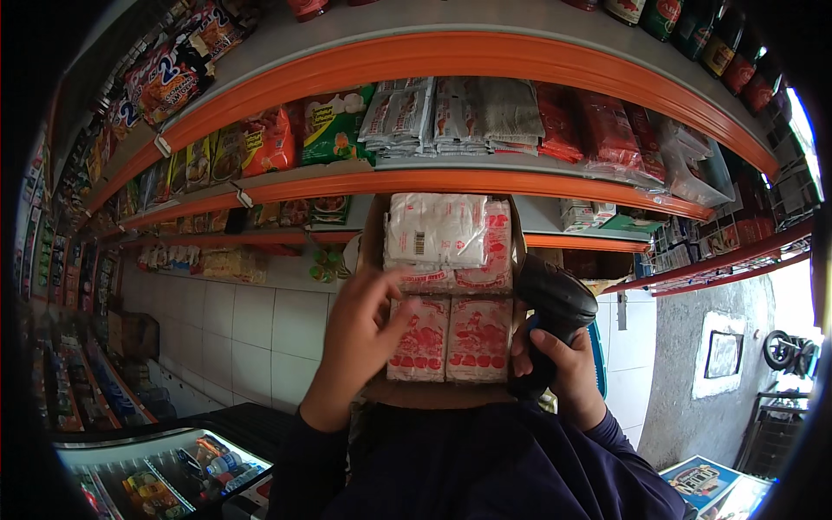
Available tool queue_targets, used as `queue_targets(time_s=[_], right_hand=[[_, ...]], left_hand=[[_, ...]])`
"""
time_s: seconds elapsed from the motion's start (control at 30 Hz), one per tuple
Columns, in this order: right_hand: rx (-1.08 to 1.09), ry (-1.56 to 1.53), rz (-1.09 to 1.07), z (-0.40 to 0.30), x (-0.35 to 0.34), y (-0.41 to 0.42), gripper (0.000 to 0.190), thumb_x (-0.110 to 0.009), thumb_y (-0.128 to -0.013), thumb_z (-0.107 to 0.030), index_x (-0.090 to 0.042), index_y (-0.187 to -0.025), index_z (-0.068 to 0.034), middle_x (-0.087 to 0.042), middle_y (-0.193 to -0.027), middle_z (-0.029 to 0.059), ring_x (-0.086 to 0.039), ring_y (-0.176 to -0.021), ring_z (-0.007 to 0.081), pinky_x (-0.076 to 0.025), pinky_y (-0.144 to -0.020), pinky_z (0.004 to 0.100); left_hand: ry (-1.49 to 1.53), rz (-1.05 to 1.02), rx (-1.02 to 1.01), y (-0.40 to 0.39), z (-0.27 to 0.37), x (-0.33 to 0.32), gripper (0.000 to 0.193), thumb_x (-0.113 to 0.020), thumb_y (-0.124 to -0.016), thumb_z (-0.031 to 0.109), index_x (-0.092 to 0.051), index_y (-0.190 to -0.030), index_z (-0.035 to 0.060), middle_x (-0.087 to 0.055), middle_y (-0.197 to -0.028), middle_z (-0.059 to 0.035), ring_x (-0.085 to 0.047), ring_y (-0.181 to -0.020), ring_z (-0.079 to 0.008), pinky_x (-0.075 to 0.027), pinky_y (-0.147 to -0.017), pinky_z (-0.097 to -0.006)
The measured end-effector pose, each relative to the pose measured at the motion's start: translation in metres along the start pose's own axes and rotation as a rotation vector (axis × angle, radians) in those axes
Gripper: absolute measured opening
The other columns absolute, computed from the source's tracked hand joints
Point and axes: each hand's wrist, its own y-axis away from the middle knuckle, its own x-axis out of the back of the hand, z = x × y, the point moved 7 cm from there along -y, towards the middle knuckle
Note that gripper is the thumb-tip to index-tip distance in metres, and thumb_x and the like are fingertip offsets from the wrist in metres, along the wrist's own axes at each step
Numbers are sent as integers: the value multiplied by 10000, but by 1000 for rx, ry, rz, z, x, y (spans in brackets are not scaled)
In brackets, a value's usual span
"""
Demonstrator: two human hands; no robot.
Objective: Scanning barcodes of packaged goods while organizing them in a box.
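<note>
Before me stands an open cardboard box (442,394) holding several white plastic packs with red print (480,339). On the packs at its far end lies a white plastic pack with a barcode (437,231). My left hand (365,325) is over the box's left side, its fingers apart above the packs; whether the fingertips touch them I cannot tell. A black handheld barcode scanner (559,296) is gripped by its handle in my right hand (564,364), at the right side of the box.
Orange-edged metal shelves (416,185) cross in front, with silver sachets (396,117), red packs (608,127) and seasoning packets. Sauce bottles (718,49) stand at upper right. A lit drinks cooler (175,474) is at lower left, a blue box (702,484) at lower right.
</note>
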Motion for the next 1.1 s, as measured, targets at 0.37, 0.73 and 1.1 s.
queue_targets(time_s=[0.37, 0.73, 1.1], right_hand=[[17, 30, 52, 1, 4, 1, 326, -587, -845, -112, -487, -1125, 21, -615, -738, 137, -574, -537, 181, -494, -525, 300], [-23, 56, 104, 1, 7, 1, 252, -664, -822, -64, -547, -1042, -24, -632, -863, 70, -619, -707, 138, -498, -629, 271], [235, 317, 289, -23, -2, 0, 480, -765, -712, -2, -545, -1138, -29, -604, -963, 13, -580, -870, 109, -479, -783, 266]], left_hand=[[-115, -16, 265, -80, -51, 0, 381, -695, -833, 315, -505, -905, -7, -546, -821, -97, -517, -704, -148, -442, -641, -298], [986, 29, 154, -51, -9, -12, 375, -597, -889, 51, -451, -1233, 13, -578, -1091, -75, -552, -1013, -125, -450, -856, -266], [1462, -187, 478, 11, 16, -54, 421, -618, -874, 66, -458, -1256, -9, -568, -1178, -86, -547, -1077, -148, -446, -924, -301]])
